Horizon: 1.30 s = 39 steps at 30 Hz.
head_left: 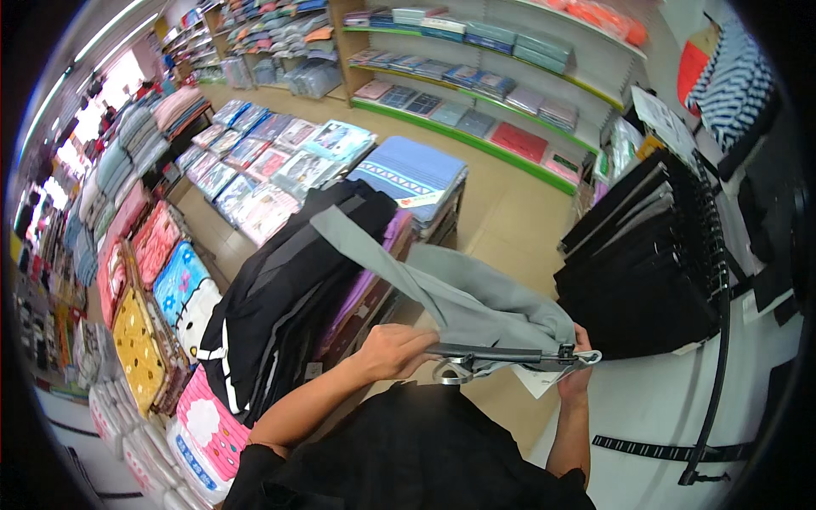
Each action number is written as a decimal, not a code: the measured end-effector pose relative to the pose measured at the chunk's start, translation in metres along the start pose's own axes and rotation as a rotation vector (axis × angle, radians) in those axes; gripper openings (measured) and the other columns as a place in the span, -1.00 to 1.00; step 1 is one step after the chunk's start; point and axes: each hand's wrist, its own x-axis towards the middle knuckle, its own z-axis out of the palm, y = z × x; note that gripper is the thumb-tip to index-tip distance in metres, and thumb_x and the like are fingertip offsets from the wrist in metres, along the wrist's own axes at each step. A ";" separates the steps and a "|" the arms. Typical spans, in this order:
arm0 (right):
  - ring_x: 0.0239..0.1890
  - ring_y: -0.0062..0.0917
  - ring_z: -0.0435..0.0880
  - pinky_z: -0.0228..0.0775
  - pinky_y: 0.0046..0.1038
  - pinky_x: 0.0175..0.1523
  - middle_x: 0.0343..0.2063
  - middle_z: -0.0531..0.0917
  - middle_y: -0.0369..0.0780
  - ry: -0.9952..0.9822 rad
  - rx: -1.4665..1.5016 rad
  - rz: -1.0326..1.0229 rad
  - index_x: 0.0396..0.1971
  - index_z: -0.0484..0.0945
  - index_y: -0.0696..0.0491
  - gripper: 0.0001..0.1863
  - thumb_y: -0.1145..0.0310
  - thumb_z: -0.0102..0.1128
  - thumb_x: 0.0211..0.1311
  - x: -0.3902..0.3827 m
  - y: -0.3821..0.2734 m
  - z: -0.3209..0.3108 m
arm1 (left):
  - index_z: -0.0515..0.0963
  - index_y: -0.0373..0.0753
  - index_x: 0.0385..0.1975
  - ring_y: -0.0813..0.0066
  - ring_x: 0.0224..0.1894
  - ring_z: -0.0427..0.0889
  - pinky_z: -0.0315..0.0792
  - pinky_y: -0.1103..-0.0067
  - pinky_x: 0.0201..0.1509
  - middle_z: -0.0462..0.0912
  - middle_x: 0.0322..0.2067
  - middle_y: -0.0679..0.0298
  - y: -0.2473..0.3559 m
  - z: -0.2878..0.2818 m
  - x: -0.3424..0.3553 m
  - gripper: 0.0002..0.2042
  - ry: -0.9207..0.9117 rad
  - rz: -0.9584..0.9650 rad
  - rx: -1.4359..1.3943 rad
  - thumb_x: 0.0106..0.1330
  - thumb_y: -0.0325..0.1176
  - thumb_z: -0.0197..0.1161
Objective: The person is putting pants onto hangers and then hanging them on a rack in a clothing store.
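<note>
Both hands are raised at lower middle. My left hand (396, 348) grips one end of a dark clip hanger (497, 351), whose metal hook (452, 374) points toward me. My right hand (576, 374) holds the other end, where grey trousers (450, 283) meet the hanger and a white tag hangs. The trousers spread forward from the hanger, one strip of cloth reaching up-left over a heap of black garments (272, 293) with grey and white stripes beside my left arm.
A rack of black trousers on hangers (637, 289) stands at right. Ahead are packaged textiles on a low display (268, 187), a folded blue blanket (406, 170) and shelves (476, 76). Patterned blankets (147, 336) line the left. Tiled floor (510, 221) shows between displays.
</note>
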 end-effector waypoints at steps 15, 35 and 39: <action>-0.06 -0.45 0.72 0.50 -0.34 0.07 0.07 0.68 -0.21 0.515 0.033 0.119 0.46 0.35 -0.04 -0.46 0.00 -0.12 0.69 0.069 -0.050 -0.205 | 0.65 -0.20 -0.06 0.01 -0.33 0.76 0.60 0.25 -0.33 0.75 -0.34 0.09 0.015 0.161 0.223 -0.75 -0.231 -0.187 -0.013 0.44 -0.19 0.40; 0.09 -0.46 0.77 0.57 -0.47 -0.01 0.14 0.72 -0.20 0.081 -0.021 0.048 0.29 0.45 0.08 -0.58 0.23 0.23 0.59 0.065 -0.058 -0.068 | 0.68 -0.15 -0.09 0.01 -0.41 0.75 0.60 0.22 -0.36 0.72 -0.47 0.10 0.049 0.211 0.245 -0.74 -0.327 -0.110 -0.075 0.44 -0.12 0.40; 0.04 -0.50 0.78 0.55 -0.53 -0.04 0.12 0.72 -0.18 0.130 -0.046 -0.027 0.28 0.44 0.11 -0.55 0.22 0.30 0.57 0.056 -0.052 -0.070 | 0.67 -0.16 0.01 0.04 -0.23 0.81 0.66 0.25 -0.24 0.79 -0.23 0.07 0.060 0.202 0.254 -0.70 -0.397 -0.083 -0.066 0.44 -0.13 0.40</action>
